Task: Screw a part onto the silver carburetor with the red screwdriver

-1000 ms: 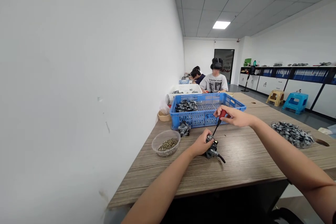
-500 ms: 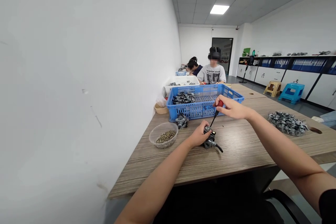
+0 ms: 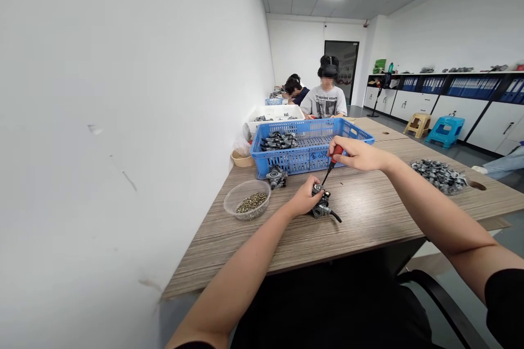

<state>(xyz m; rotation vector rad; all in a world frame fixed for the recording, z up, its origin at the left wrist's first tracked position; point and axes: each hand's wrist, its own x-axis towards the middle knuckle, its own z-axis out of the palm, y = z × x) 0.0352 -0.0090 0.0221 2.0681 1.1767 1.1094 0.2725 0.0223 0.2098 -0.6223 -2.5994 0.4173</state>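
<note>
My left hand (image 3: pixel 304 197) is wrapped round a small metal carburetor (image 3: pixel 321 210) and keeps it on the wooden table. A short black hose sticks out of the carburetor toward the right. My right hand (image 3: pixel 354 154) is closed on the red handle of a screwdriver (image 3: pixel 337 152). The screwdriver's dark shaft slants down to the top of the carburetor, beside my left fingers; the exact spot its tip touches is too small to make out. Left of my left hand stands a clear round tub (image 3: pixel 246 200) holding many small brass-coloured screws.
A blue crate (image 3: pixel 286 162) with several carburetors inside stands behind my hands. Another carburetor (image 3: pixel 277 176) sits at its front left corner. To the right lies a heap of metal parts (image 3: pixel 439 175). A white wall borders the left side. A co-worker (image 3: pixel 325 99) sits beyond the crate.
The view has tilted down and shifted slightly, so everything sits a little higher and further left. Both hands keep their grip on the carburetor and the screwdriver.
</note>
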